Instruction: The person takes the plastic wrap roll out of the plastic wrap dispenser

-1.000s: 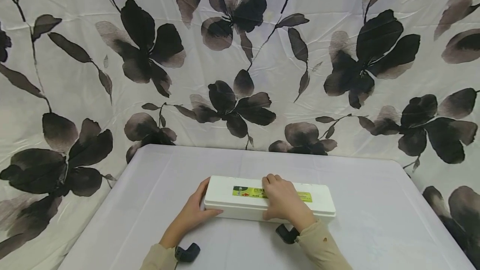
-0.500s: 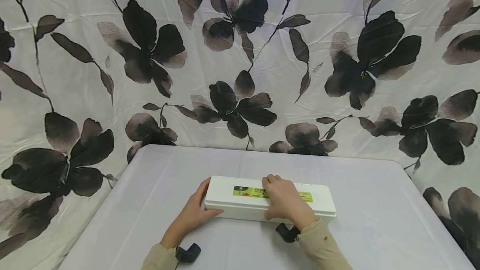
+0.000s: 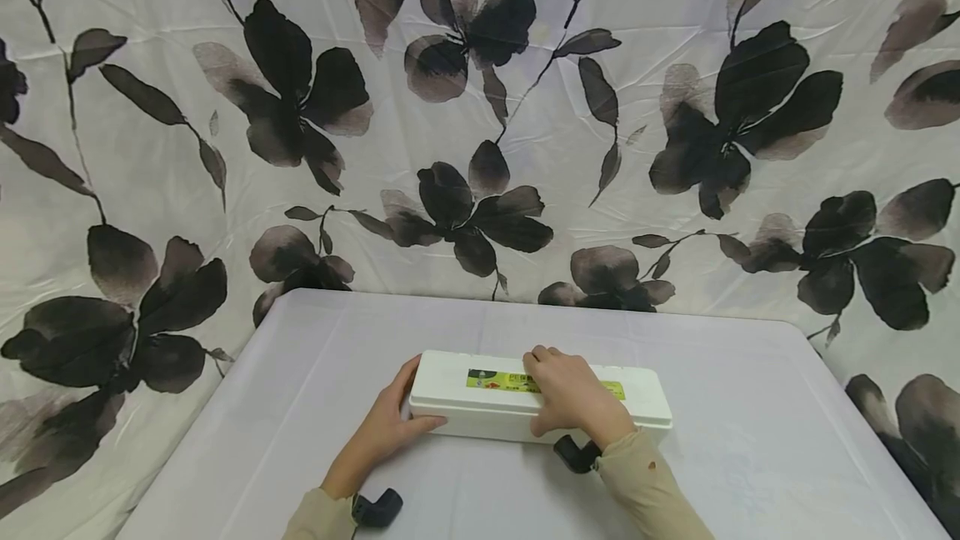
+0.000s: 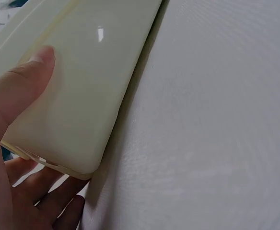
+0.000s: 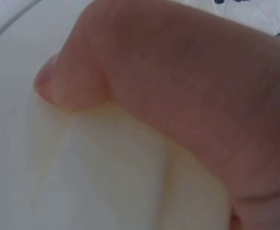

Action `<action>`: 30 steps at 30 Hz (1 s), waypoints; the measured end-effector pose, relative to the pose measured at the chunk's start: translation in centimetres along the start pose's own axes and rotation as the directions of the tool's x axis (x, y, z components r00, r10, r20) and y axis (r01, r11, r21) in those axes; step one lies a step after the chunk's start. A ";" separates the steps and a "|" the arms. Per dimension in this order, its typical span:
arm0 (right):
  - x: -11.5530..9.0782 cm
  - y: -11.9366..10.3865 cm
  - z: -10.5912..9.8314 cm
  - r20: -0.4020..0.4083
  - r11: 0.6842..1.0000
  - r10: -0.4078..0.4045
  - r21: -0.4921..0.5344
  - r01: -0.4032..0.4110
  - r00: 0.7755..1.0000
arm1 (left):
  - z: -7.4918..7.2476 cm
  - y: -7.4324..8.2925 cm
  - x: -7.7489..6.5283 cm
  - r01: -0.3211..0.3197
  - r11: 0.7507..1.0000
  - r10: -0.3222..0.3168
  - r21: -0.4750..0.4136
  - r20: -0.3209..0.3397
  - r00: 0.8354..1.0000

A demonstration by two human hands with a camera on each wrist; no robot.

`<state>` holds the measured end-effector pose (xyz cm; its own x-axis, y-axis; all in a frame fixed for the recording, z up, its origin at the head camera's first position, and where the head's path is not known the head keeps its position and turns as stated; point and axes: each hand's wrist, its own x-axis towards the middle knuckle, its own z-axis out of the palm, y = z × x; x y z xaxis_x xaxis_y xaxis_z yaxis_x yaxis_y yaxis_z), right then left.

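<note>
At left, the left hand (image 3: 390, 417) clasps the end of the white box (image 3: 487, 425), thumb on its near side, apparently to steady it on the table (image 3: 750, 440), while the right hand (image 3: 567, 394) grips across the lid (image 3: 641, 394), thumb down the near side, presumably for control.

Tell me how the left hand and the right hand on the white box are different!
The left hand grips the left end of the white box, while the right hand reaches over its top, nearer the middle. The right hand also hides part of the yellow-green label; the left hand hides none of it. They share this: both touch the box, and both come out of beige sleeves.
</note>
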<state>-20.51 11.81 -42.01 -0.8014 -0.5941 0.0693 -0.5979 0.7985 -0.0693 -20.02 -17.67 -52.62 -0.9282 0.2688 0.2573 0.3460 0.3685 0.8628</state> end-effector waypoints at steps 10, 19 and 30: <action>0.2 0.1 -0.2 0.013 1.000 -0.005 0.024 0.005 1.000 | -0.1 0.1 0.0 -0.008 1.000 0.008 -0.003 0.006 1.000; 0.3 0.2 -0.6 0.044 0.997 0.013 0.070 -0.016 0.999 | 0.0 0.0 0.0 -0.028 1.000 0.028 0.004 -0.002 1.000; 0.6 0.8 -0.8 0.092 0.987 0.012 0.160 -0.026 0.996 | -0.1 -0.1 0.1 -0.042 0.999 0.042 0.005 -0.002 0.999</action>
<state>-21.49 12.15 -41.26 -0.8063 -0.5911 -0.0230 -0.5712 0.7881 -0.2291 -20.12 -17.78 -52.61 -0.9130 0.2825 0.2943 0.3855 0.3615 0.8490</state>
